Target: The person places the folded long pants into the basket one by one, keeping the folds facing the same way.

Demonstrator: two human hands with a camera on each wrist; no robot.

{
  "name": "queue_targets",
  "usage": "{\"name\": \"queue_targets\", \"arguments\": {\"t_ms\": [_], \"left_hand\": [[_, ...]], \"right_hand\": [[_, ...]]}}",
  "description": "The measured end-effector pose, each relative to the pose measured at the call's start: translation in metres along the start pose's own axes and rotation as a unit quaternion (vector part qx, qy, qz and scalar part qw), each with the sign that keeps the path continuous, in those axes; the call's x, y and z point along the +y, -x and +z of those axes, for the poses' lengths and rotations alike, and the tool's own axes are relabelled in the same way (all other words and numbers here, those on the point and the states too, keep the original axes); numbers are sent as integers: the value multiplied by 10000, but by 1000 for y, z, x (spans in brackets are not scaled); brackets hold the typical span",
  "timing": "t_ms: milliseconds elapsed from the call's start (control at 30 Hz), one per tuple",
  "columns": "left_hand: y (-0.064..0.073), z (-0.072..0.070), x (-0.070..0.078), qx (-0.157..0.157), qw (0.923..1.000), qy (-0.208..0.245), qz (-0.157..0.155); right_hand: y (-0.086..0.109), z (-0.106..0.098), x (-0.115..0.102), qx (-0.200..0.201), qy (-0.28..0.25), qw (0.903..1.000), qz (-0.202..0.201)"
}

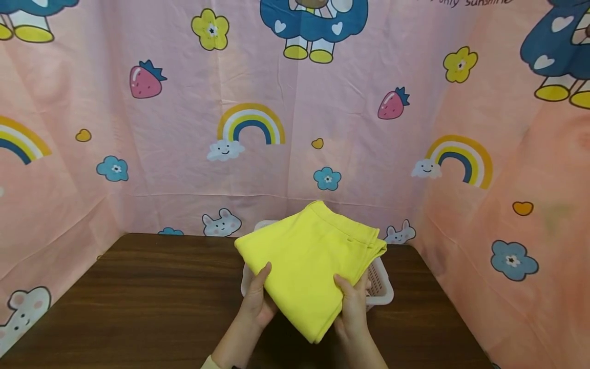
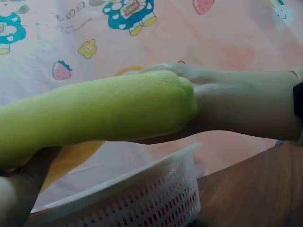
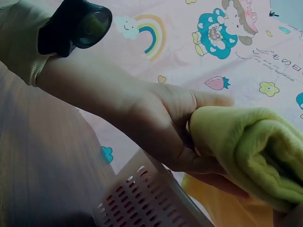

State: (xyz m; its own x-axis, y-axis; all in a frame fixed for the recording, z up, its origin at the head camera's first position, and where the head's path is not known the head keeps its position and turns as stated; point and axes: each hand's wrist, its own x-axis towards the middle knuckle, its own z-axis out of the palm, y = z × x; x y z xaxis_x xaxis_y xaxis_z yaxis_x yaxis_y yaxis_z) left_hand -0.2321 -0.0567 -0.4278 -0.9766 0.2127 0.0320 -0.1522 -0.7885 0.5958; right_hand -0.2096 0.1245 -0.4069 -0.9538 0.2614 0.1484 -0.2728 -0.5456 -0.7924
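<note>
Both hands hold up a folded pair of bright yellow trousers over a basket, the waistband with a belt loop toward the upper right. My left hand grips the left edge, thumb on top and the other fingers underneath. On the right side, my right hand pinches the folded layers, its thumb lying on the cloth. The right wrist view shows the left hand against the thick rolled fold of the trousers. In the left wrist view the right hand is partly hidden behind the cloth.
A white perforated plastic basket stands on the dark wooden table, largely covered by the trousers in the head view. A pink cartoon-printed curtain encloses the back and both sides. Deeper yellow cloth shows below the trousers.
</note>
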Motion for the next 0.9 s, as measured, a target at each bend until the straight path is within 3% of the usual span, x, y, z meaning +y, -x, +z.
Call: {"name": "queue_targets", "arguments": {"t_ms": [200,400,500,600,733,900], "left_hand": [[-2,0,0,430,9977,-464,231],[-2,1,11,254,9962,-515,662],[-1,3,18,126,9971,-573,490],[0,6,25,8,9977,-612,287],[0,11,35,-327,9971,-662,191],[-2,16,47,-693,9946,-765,-76]], "right_hand": [[2,3,-2,-18,-2,9997,233],[-1,4,-9,-314,-17,9980,555],[-3,1,-14,-606,-467,9946,705],[-6,-6,-20,-1086,-1265,9830,769],[-15,-23,-28,-1783,-2094,9570,922],[-31,-44,-38,-1952,-2546,9364,1421]]}}
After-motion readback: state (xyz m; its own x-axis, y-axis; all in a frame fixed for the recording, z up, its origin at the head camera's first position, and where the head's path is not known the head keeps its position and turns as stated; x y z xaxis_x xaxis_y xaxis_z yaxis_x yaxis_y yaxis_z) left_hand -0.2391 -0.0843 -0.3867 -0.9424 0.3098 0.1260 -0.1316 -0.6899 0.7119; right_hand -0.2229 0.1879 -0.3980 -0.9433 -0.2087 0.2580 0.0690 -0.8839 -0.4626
